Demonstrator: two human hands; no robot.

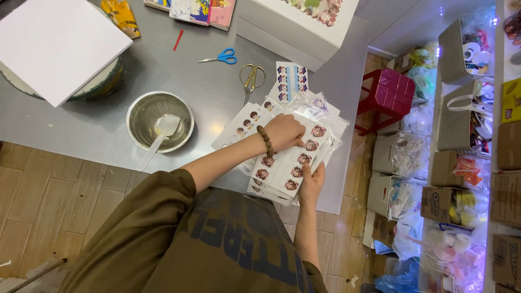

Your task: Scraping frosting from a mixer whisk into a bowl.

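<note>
A stack of sticker sheets (282, 168) in clear sleeves, printed with small round cartoon faces, lies fanned out at the near edge of the grey metal table (206, 103). My left hand (285, 133), with a brown bead bracelet on the wrist, rests on top of the stack, fingers curled on the top sheet. My right hand (312, 182) grips the stack's near edge from below. More sheets (241, 125) stick out to the left under my forearm, and a blue-printed sheet (291, 78) lies behind.
A steel bowl (160, 120) with a white spatula sits left of the sheets. Blue scissors (222, 56) and gold scissors (252, 76) lie behind. A white board (54, 46) covers a round tub. A white box (298, 19), a red stool (388, 95) and stocked shelves (472, 163) stand at the right.
</note>
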